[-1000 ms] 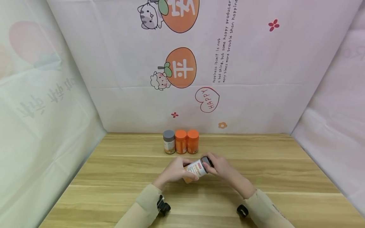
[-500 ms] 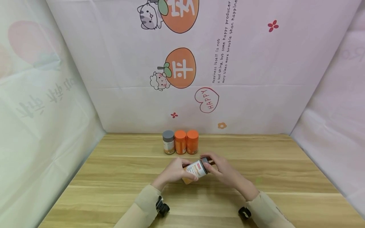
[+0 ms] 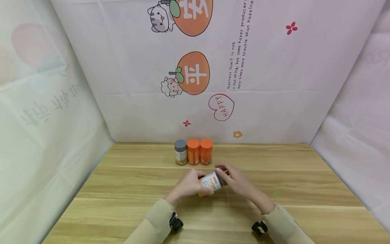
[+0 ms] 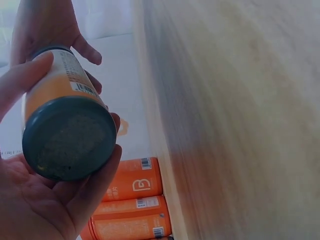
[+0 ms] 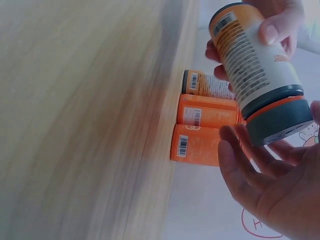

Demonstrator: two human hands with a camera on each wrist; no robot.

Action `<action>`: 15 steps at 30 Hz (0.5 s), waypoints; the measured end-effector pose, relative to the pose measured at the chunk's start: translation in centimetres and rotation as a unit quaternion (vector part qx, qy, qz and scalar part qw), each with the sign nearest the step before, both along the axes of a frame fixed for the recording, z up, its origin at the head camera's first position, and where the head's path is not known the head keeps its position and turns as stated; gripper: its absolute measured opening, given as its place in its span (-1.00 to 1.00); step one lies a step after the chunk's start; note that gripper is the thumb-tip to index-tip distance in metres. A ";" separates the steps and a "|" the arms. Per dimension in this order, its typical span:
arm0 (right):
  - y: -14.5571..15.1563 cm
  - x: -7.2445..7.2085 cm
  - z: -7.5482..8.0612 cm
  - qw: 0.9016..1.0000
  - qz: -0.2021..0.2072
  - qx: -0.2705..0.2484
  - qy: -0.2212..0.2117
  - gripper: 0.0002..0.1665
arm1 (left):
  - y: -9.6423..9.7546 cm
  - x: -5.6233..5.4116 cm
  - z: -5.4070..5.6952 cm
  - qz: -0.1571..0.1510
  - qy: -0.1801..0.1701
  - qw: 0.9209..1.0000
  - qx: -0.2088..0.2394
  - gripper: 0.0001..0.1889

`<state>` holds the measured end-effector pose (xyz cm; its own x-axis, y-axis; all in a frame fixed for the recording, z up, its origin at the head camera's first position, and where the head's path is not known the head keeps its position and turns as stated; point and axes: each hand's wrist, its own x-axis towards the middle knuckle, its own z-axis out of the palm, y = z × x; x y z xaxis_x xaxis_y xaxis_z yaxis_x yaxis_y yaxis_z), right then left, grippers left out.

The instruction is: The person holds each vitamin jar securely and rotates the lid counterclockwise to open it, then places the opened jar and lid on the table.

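Tilted above the table, a supplement bottle (image 3: 211, 182) has a white and orange label and a dark grey cap (image 5: 280, 120). An orange band shows between the cap and the bottle's neck in the right wrist view. My left hand (image 3: 189, 184) grips the lower body, thumb across the label, with the dark round base (image 4: 70, 137) facing the left wrist camera. Round the cap end, my right hand (image 3: 237, 181) curls its fingers (image 5: 232, 155) loosely, the thumb at the cap's edge; part of the cap is hidden by this hand in the head view.
Two orange bottles (image 3: 193, 152) and a grey-capped bottle (image 3: 181, 152) stand in a row towards the back of the wooden table (image 3: 128, 189). Behind them rises a printed white cloth (image 3: 268, 101), with more white cloth at both sides.
My left hand keeps hold of the bottle in nearly the same place. The right hand's fingers and thumb have shifted round the cap, the thumb now further up at its edge.
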<state>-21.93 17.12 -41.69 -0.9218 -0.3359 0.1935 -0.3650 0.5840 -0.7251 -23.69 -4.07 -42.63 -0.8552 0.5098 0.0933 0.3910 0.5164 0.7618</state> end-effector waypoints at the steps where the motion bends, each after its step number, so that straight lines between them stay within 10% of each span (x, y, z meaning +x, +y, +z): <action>1: 0.0 0.0 0.0 1.000 -0.004 0.002 -0.007 -0.53 | 0.1 0.1 0.0 0.004 0.002 1.000 -0.001 -0.55; 15: -0.4 -0.2 0.0 0.993 -0.069 -0.022 -0.098 -0.44 | 0.7 0.5 0.3 0.062 0.027 0.997 -0.041 -0.40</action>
